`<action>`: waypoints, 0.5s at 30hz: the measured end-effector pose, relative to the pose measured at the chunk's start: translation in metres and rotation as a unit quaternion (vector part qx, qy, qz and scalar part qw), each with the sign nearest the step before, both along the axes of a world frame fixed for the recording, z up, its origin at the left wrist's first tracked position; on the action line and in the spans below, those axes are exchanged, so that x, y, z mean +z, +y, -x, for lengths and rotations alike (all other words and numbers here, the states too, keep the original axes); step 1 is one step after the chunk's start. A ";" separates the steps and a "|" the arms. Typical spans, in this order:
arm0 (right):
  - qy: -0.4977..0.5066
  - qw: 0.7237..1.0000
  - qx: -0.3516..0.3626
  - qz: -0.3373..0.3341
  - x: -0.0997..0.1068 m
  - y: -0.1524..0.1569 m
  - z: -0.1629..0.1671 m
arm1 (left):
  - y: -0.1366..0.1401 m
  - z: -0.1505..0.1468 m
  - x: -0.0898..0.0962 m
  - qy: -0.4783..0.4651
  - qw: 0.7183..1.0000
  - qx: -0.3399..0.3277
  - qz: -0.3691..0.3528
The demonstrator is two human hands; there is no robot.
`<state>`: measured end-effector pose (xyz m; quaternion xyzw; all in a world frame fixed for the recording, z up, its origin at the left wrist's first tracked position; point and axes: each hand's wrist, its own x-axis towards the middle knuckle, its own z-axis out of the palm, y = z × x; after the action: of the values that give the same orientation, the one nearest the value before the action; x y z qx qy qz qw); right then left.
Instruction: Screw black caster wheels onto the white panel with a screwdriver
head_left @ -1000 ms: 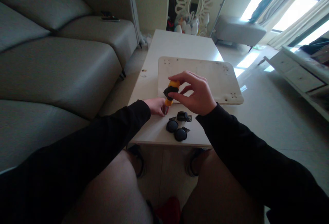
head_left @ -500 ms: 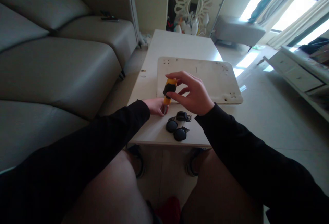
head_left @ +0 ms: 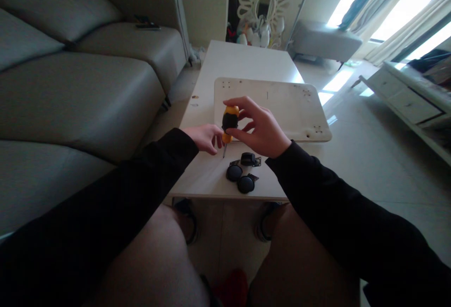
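Right hand grip holds screwdriver handle; tip is now lifted off tabletop near front-left edge. Left hand has risen w/ it, fingers loosely curled beside shaft. Casters unmoved.

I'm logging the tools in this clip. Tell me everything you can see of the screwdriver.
The screwdriver is short and stubby, with an orange handle that has a black band around its middle and looks like plastic or rubber. A thin metal shaft points down toward the white table, slightly tilted, its tip just above or at the surface. The right hand grips the handle with its fingertips; the left hand is at the handle's lower end. It is near the front left corner of the white board.
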<state>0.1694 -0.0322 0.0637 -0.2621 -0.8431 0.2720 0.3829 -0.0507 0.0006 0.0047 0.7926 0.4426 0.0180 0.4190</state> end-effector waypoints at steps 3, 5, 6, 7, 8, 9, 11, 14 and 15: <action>0.003 1.000 0.003 0.004 0.000 0.000 -0.001 | -0.003 0.008 0.019 -0.021 0.999 0.017 -0.030; 0.007 1.000 0.006 0.005 0.000 0.000 -0.001 | -0.007 0.010 0.029 -0.035 0.997 0.039 -0.062; 0.009 1.000 0.007 0.005 0.000 0.000 -0.001 | -0.009 0.009 0.032 -0.043 0.994 0.055 -0.080; 0.011 1.000 0.008 0.004 0.000 0.000 -0.001 | -0.011 0.009 0.034 -0.054 0.991 0.075 -0.102; 0.012 1.000 0.009 0.002 0.000 0.000 -0.001 | -0.011 0.008 0.034 -0.068 0.985 0.098 -0.127; 0.011 1.000 0.011 0.000 0.000 0.000 0.000 | -0.011 0.007 0.033 -0.086 0.976 0.124 -0.156; 0.011 1.000 0.014 -0.002 0.001 0.000 0.000 | -0.008 0.005 0.026 -0.123 0.955 0.164 -0.216; 0.011 1.000 0.011 0.001 0.001 -0.001 0.000 | 0.001 0.001 0.011 -0.164 0.931 0.177 -0.275; 0.009 1.000 0.008 0.003 0.002 -0.001 -0.001 | 0.005 0.000 0.007 -0.173 0.927 0.174 -0.285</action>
<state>0.1702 -0.0328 0.0653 -0.2541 -0.8406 0.2800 0.3878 -0.0505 0.0051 0.0118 0.7739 0.4704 0.3524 0.2360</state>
